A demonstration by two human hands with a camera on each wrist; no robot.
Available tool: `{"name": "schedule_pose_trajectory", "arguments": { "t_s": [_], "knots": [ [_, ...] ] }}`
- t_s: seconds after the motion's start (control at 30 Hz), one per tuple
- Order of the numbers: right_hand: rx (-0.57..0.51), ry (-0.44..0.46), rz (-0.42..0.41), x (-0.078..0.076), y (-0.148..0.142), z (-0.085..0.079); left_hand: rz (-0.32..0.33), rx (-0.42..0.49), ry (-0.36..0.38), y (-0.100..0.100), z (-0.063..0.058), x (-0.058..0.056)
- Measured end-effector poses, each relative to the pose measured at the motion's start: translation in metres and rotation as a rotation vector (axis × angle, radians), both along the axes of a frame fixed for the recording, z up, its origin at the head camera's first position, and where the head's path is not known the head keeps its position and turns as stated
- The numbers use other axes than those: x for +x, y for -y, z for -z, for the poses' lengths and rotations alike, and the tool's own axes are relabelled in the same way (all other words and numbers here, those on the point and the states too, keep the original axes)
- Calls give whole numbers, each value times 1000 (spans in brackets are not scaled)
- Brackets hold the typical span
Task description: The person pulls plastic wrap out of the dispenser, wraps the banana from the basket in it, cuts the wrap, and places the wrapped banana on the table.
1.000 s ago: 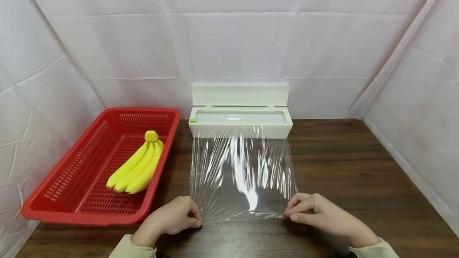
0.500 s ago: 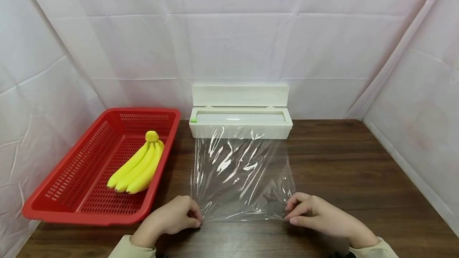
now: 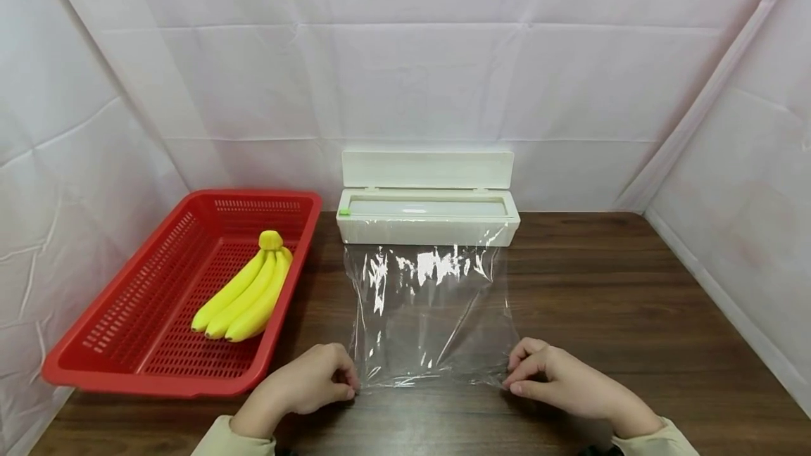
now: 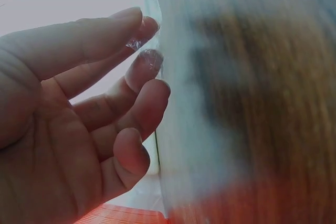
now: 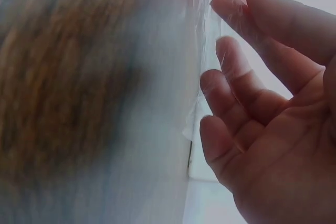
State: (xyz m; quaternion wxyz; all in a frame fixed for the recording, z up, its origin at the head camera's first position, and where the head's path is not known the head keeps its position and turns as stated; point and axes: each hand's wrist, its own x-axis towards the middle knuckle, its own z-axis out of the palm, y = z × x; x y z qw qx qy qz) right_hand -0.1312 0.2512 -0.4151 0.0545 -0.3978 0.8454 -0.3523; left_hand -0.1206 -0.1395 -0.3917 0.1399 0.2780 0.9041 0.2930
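A sheet of clear plastic wrap (image 3: pixel 412 329) stretches toward me from a white wrap dispenser (image 3: pixel 427 233), whose lid stands up. The sheet looks slack and wrinkled. My left hand (image 3: pixel 313 380) pinches its near left corner between thumb and index finger; in the left wrist view, bits of film cling to the fingertips (image 4: pixel 149 61). At the near right corner, my right hand (image 3: pixel 564 382) holds the film lightly at its thumb and index finger. In the right wrist view, film hangs over the fingers (image 5: pixel 231 59), the others loosely bent.
A red plastic basket (image 3: pixel 158 384) stands on the left of the dark wooden table (image 3: pixel 602 287), with a bunch of bananas (image 3: pixel 247 294) inside. A small green piece (image 3: pixel 344 212) sits at the dispenser's left end. White cloth walls (image 3: pixel 418 83) enclose the back and sides.
The plastic wrap was drawn tight with long creases a second ago; now it has slackened and lies lower. Both hands stay nearly in place.
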Motion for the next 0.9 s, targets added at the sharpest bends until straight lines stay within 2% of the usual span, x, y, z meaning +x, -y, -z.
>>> {"name": "schedule_pose_trajectory", "arguments": {
  "t_s": [0.13, 0.37, 0.53, 0.7, 0.9],
  "knots": [
    [13, -26, -1, 0, 2, 0, 11, -9, -8, 0, 0, 0],
    [9, 77, -44, -2, 0, 1, 4, 20, 63, -1, -3, 0],
    [6, 58, -46, -2, 0, 2, -7, 36, 96, -1, -4, -1],
    [49, 39, -23, -3, -1, 0, -10, 30, 108, 0, -5, -1],
    [108, 62, 23, -4, 0, -1, -12, 35, 90, 1, -7, -3]
  ]
}}
